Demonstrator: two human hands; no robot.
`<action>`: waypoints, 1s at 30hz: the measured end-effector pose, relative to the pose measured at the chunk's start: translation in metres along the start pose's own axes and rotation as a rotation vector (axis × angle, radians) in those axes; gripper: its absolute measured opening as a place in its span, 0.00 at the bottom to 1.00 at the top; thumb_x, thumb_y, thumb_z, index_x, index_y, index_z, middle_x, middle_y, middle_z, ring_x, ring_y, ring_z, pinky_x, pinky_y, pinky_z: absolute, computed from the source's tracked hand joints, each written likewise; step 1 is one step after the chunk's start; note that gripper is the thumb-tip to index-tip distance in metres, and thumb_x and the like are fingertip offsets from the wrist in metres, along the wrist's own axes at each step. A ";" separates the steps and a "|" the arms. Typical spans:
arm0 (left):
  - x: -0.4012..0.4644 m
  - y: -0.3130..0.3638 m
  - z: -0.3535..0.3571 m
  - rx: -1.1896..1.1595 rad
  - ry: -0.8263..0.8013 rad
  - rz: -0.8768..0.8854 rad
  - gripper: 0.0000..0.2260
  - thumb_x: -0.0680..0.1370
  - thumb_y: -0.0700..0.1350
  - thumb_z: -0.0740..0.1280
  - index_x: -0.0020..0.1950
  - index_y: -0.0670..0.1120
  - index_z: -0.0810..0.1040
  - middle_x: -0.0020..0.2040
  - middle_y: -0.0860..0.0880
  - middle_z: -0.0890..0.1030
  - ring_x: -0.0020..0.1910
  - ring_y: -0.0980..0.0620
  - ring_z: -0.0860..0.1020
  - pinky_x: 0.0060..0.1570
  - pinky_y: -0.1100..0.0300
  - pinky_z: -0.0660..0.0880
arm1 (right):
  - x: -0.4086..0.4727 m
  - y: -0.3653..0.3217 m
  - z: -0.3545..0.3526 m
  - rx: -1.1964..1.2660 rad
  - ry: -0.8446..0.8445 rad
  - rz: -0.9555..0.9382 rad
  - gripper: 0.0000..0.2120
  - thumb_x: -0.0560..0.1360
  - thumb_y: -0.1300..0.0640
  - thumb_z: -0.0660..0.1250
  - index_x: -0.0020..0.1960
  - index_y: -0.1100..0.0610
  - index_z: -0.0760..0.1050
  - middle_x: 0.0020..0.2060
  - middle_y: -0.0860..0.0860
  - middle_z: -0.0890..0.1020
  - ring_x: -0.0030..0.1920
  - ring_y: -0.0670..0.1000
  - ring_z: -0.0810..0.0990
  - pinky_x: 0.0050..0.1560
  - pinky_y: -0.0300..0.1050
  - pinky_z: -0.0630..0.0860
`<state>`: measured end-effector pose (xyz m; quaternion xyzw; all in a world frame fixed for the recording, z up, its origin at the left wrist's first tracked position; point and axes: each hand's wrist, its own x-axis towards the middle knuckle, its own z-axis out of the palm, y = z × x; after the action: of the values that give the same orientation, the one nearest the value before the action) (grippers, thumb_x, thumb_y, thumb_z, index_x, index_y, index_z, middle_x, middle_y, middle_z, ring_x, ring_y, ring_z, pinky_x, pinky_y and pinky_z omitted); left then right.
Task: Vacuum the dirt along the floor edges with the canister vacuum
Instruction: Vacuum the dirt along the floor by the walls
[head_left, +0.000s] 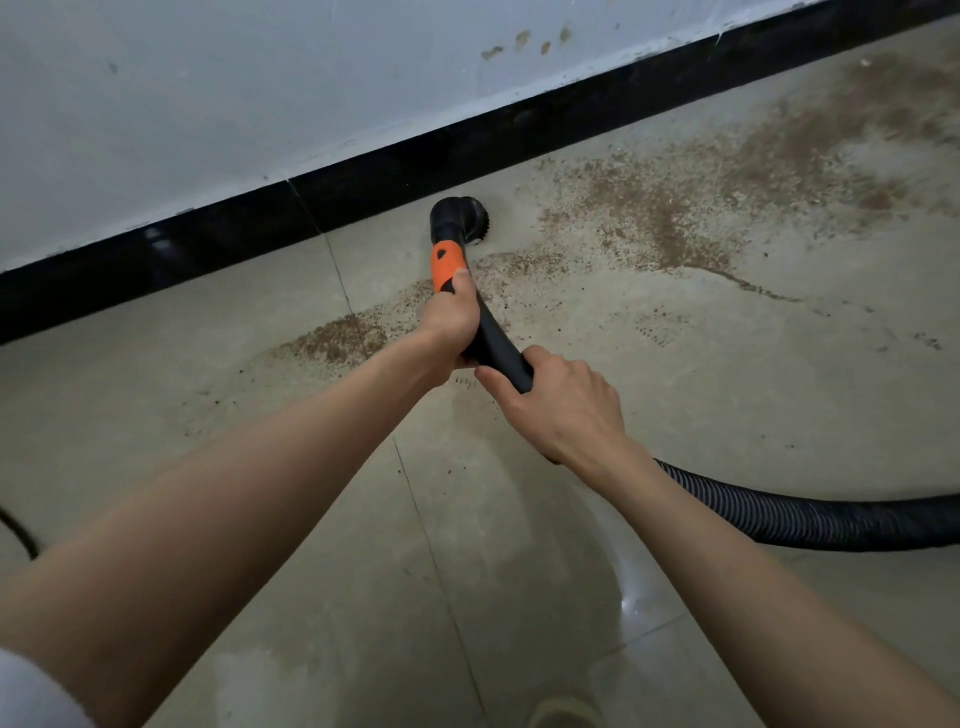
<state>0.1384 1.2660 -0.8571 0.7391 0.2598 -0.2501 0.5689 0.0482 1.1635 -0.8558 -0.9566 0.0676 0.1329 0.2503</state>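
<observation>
Edge vacuuming with a brush nozzle, read from left to right. At far left a thin black cable (18, 535) crosses the tiled floor (322, 519); along the top runs the black skirting (218, 239) beneath a pale wall (208, 104). A small brown dirt patch (337, 338) lies left of the tool, near the skirting but apart from it. The left hand (449, 319) is wrapped closed round the wand's black grip (493, 345) just below the orange collar (447, 265), thumb lying on the orange. Ahead of it the round brush nozzle (460, 218) sits on the floor just beside the skirting; whether its bristles touch the skirting cannot be told. The right hand (561, 405) curls round the lower end of the grip, where the ribbed hose (810, 519) leaves toward the right edge. The canister itself is out of view. Right of the nozzle spreads the main dirt band (675, 208), widening toward the upper right. Judged good practice: keep the brush flat on the tile and tight to the skirting, let the forward hand steer while the rear hand carries the hose's weight, and draw slowly rightward in overlapping passes through the thick band; the left patch appears to need a return pass. A likely fault is the trailing hose dragging through loose grit and scattering it
</observation>
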 end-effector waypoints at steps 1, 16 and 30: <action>-0.001 -0.003 -0.008 0.000 0.034 0.002 0.20 0.82 0.57 0.49 0.51 0.42 0.68 0.42 0.45 0.75 0.40 0.48 0.76 0.34 0.56 0.76 | 0.000 -0.005 0.002 0.024 -0.022 -0.018 0.22 0.75 0.31 0.55 0.44 0.50 0.66 0.31 0.47 0.70 0.36 0.55 0.71 0.36 0.47 0.63; -0.010 -0.024 -0.058 -0.044 0.074 -0.027 0.19 0.82 0.57 0.49 0.48 0.42 0.67 0.42 0.45 0.74 0.41 0.47 0.75 0.35 0.54 0.75 | -0.014 -0.045 0.025 0.023 -0.065 -0.068 0.22 0.75 0.31 0.55 0.45 0.50 0.67 0.33 0.48 0.73 0.36 0.54 0.73 0.33 0.46 0.63; -0.012 -0.049 -0.102 -0.122 0.164 -0.063 0.19 0.82 0.58 0.49 0.54 0.42 0.65 0.46 0.44 0.75 0.45 0.46 0.76 0.38 0.53 0.74 | -0.017 -0.078 0.040 -0.022 -0.171 -0.194 0.22 0.75 0.32 0.56 0.46 0.52 0.68 0.33 0.48 0.71 0.38 0.56 0.73 0.35 0.47 0.65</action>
<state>0.1043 1.3744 -0.8606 0.7124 0.3434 -0.1904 0.5817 0.0382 1.2520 -0.8486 -0.9465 -0.0482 0.1901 0.2562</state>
